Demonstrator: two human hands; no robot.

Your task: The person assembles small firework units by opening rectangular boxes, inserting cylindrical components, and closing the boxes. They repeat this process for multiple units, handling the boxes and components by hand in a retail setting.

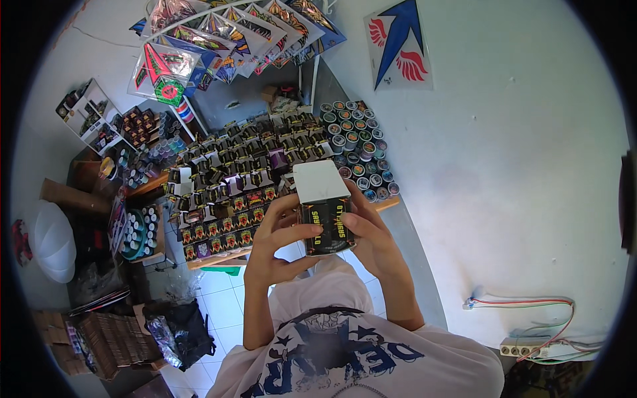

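your left hand [275,232] and right hand [371,232] both gripping the black box [325,224], 12 o'clock | white flap [318,182] still up, so prob not done | 11 o'clock: front boxes [229,225] look closed, rear boxes [242,147] mostly open lol

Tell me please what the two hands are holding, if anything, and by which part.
A black box with a white flap: the left hand grips its left side, the right hand its right side.

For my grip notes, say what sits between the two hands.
A black box with a white flap, between left hand and right hand, in the head view.
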